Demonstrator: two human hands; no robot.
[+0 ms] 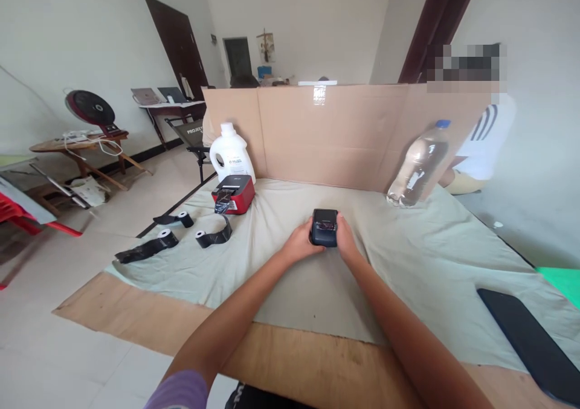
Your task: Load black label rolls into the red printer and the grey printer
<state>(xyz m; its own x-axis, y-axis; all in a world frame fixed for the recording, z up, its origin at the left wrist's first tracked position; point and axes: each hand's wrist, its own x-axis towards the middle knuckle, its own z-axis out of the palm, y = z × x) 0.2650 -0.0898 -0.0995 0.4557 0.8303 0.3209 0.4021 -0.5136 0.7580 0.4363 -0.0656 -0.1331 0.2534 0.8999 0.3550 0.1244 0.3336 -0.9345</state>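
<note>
Plywood table lies nearest, a grey cloth over it. Well behind the black device stands a cardboard screen; left of the device, a red printer. The device rests mid-cloth, my left hand and right hand closed around its two sides.

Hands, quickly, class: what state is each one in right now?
Left hand: closed on the small dark device, gripping its left side.
Right hand: closed on the same device, right side.
</note>
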